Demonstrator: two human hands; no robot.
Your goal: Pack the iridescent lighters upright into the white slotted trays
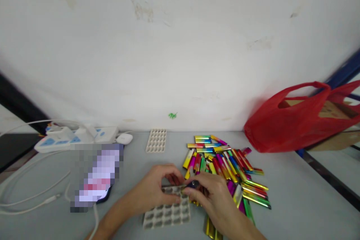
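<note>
A pale tray with rows of rounded hollows (168,215) lies on the grey table in front of me. My left hand (157,187) curls over its far left part, thumb on top of the hollows and fingers at the far edge. At the tray's far right corner, my right hand (212,195) pinches a small dark piece (193,184) between thumb and fingers; its kind is unclear. Beside and behind that hand spreads a loose pile of shiny, flat, coloured tubes (222,163), partly hidden by it.
A second hollowed tray (156,140) lies near the wall. To the left are a phone (101,176) with a pixelated screen, a white power strip (64,140), a white charger (124,138) and loose cables. A red bag (289,123) holding cardboard stands at right.
</note>
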